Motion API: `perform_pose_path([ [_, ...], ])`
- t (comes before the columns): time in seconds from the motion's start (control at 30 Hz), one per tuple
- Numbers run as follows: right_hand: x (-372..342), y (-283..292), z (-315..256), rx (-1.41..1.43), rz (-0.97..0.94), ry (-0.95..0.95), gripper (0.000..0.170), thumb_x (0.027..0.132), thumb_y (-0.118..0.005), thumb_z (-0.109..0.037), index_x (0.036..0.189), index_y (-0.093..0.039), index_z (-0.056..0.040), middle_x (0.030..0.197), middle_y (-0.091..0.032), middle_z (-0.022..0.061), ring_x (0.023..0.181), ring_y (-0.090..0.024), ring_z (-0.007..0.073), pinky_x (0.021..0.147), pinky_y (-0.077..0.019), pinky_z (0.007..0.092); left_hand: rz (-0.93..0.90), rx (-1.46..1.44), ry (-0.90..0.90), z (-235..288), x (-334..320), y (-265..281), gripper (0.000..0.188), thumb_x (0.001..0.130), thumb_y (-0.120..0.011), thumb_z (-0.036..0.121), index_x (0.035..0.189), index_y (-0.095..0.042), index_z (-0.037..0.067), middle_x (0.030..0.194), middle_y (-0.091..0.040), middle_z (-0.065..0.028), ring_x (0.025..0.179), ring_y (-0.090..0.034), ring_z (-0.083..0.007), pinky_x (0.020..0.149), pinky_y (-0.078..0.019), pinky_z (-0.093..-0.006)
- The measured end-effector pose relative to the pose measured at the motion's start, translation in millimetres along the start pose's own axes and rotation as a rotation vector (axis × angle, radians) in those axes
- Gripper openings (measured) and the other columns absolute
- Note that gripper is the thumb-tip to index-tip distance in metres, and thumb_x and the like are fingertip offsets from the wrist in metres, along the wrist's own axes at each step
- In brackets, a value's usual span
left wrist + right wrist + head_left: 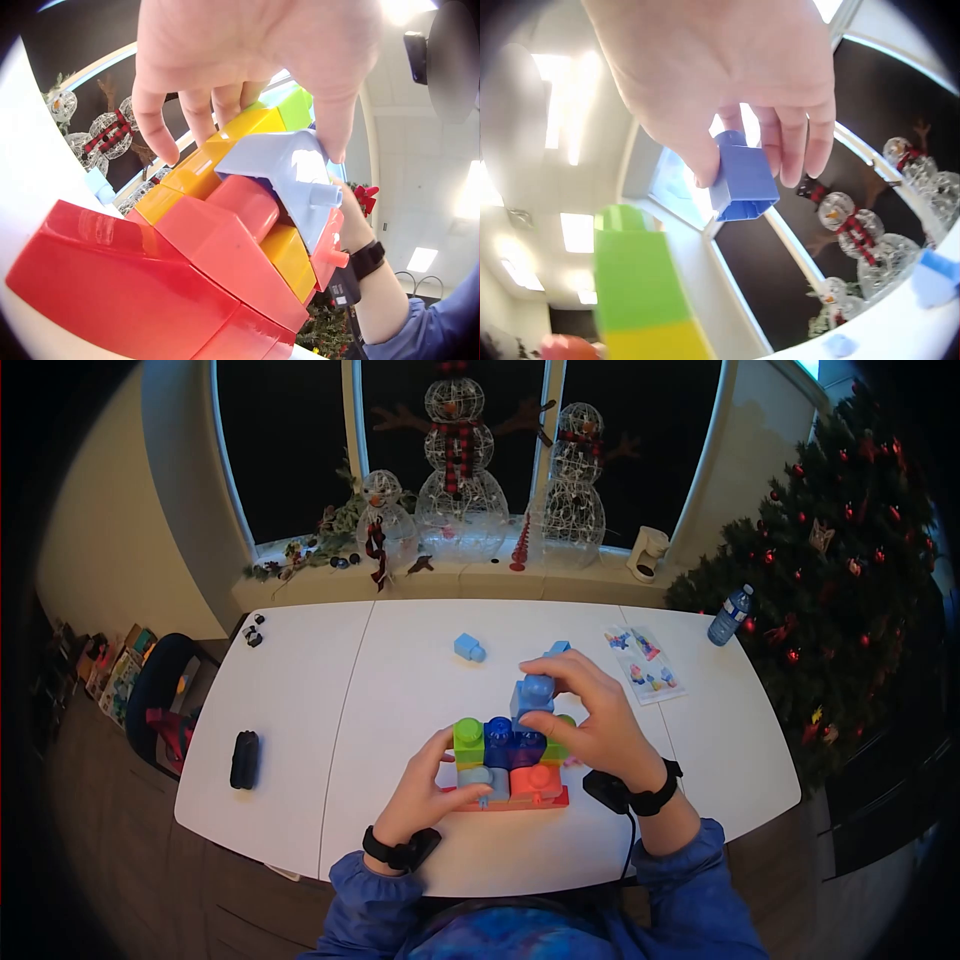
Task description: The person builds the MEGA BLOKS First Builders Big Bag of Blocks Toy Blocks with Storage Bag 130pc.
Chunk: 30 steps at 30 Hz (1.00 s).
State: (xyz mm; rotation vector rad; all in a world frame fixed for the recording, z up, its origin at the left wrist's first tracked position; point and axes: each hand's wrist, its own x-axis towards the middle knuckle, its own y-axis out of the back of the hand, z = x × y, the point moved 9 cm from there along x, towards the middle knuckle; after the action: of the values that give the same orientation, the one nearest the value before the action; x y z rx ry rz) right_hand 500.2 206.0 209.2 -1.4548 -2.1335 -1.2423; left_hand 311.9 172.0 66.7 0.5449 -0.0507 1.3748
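Note:
My left hand (412,802) holds the left side of a stack of toy building blocks, its thumb at a grey-blue block (485,784). Beside that block is a coral block (535,784), both over a red base (142,270). Yellow blocks (199,165) show in the left wrist view. Along the top are a lime green block (467,740) and dark blue blocks (499,741). Between thumb and fingers, my right hand (592,712) pinches a light blue block (746,180), its hollow underside showing in the right wrist view, over the stack in the head view.
Farther back on the white table (410,660) lies a loose light blue block (469,648), and another (558,648) sits behind my right hand. A picture sheet (645,663) and a water bottle (730,615) are at right. A black case (244,760) lies at left.

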Motion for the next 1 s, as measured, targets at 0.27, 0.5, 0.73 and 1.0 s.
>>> perform_pose_path([
  [0.27, -5, -36, -10, -0.109, -0.147, 0.056, 0.045, 0.089, -0.081, -0.018, 0.13, -0.065, -0.0077, 0.103, -0.067, 0.0139, 0.09, -0.069, 0.032, 0.079, -0.0569, 0.0382, -0.012, -0.007, -0.003, -4, 0, 0, 0.086, 0.08, -0.091, 0.029, 0.152, -0.047, 0.007, 0.139, -0.063, -0.0116, 0.126, -0.062, -0.0264, 0.1, -0.05, -0.0401],
  [0.5, -5, -30, 7, 0.055, -0.196, -0.052, 0.049, 0.095, -0.075, -0.023, 0.139, -0.061, -0.0069, 0.12, -0.07, 0.0154, 0.104, -0.07, 0.0328, 0.09, -0.0562, 0.0386, 0.002, -0.009, -0.007, -3, 0, -1, 0.086, 0.081, -0.091, 0.029, 0.151, -0.047, 0.007, 0.139, -0.064, -0.0119, 0.126, -0.062, -0.0271, 0.1, -0.05, -0.0405],
  [0.73, -24, 40, 185, -0.484, 0.054, -0.485, 0.05, 0.096, -0.072, -0.035, 0.135, -0.061, -0.0053, 0.124, -0.068, 0.02, 0.107, -0.069, 0.0353, 0.089, -0.0564, 0.0421, -0.001, -0.013, -0.021, 0, 0, 0, 0.083, 0.081, -0.09, 0.028, 0.15, -0.048, 0.005, 0.135, -0.066, -0.0128, 0.124, -0.063, -0.0275, 0.1, -0.0497, -0.0401],
  [1.0, -66, 24, 270, -0.696, -0.077, -0.734, 0.051, 0.087, -0.075, -0.039, 0.119, -0.066, 0.0004, 0.092, -0.074, 0.0201, 0.088, -0.072, 0.0423, 0.08, -0.0593, 0.0475, 0.006, -0.01, -0.023, 0, 1, 0, 0.082, 0.081, -0.09, 0.028, 0.149, -0.049, 0.005, 0.135, -0.065, -0.0126, 0.124, -0.063, -0.0273, 0.1, -0.0501, -0.0399],
])
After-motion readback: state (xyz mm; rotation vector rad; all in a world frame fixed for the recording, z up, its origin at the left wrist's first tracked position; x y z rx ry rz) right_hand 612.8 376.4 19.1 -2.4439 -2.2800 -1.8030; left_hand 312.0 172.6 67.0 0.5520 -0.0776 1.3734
